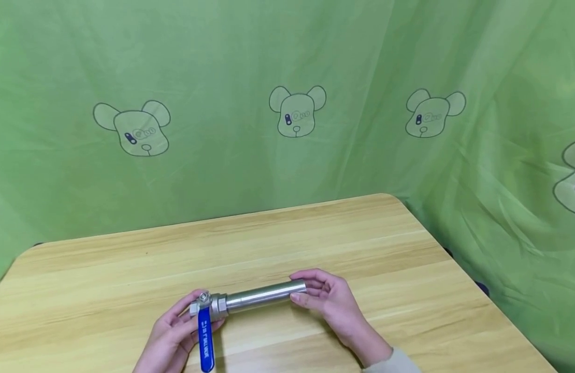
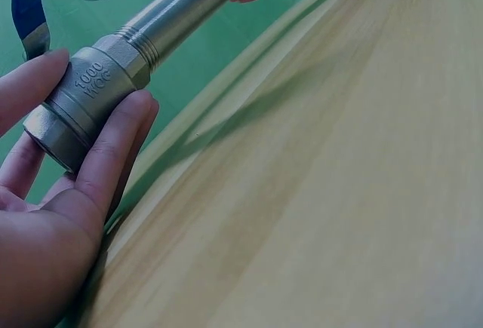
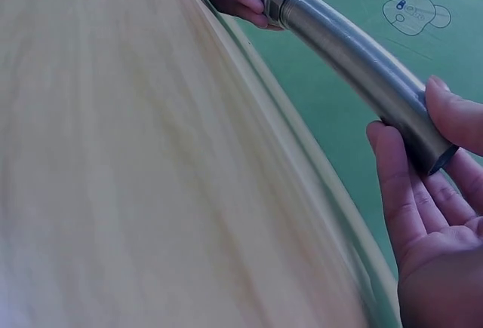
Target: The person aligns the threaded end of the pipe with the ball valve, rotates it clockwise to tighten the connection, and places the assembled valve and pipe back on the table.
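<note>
The valve (image 1: 219, 306) is dull silver metal, with flat-sided, nut-like ends and raised lettering, "1000" among it, on its rounded body. Its long, flat handle (image 1: 205, 339) is coated blue, printed with pale words, and points back toward the person. The pipe (image 1: 264, 295) is a smooth, shiny, straight metal tube; a ring of screw threads shows where it meets the valve, and its far end is hollow.

The valve sits in the left hand (image 1: 173, 331), whose thumb and fingers grip the body from opposite sides. The right hand (image 1: 336, 308) pinches the pipe's free end, thumb on one side and fingers on the other, with a pale sleeve (image 1: 392, 362) at its wrist. Both pieces are held above the wood-grained worktop (image 1: 362, 243), near its front. Behind hangs creased green cloth (image 1: 222, 52) with bear-head outlines.
</note>
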{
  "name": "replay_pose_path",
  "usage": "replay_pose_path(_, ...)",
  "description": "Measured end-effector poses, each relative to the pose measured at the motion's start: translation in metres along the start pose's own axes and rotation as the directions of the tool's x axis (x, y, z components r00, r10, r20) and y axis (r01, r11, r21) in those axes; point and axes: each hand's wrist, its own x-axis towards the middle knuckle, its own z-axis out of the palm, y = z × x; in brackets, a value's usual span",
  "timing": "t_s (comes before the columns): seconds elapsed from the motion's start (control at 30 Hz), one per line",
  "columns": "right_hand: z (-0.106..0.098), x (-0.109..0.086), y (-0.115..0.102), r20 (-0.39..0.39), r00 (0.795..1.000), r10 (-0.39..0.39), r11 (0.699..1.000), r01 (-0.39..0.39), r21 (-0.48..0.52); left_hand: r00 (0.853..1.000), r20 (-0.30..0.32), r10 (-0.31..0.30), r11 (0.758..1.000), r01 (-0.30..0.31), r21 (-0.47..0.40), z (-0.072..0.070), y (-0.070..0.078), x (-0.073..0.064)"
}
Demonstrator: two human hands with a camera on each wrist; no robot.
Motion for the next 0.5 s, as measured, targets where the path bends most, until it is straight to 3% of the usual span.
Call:
replay_pose_path(0.23,0.0014,-0.0010,-0.0014,-0.007,1.000,0.004,1.000,-0.004,-0.021,0.998,0.054,0.031,0.999,-0.030,-0.012,-0.0029,-0.0029,-0.0003)
replay_pose_path(0.5,0.0028,-0.0015,-0.0032,0.012,1.000,-0.019,0.998,0.020,-0.054,0.999,0.035,0.012,1.000,-0.011,-0.008,-0.0027,-0.0013,0.0005)
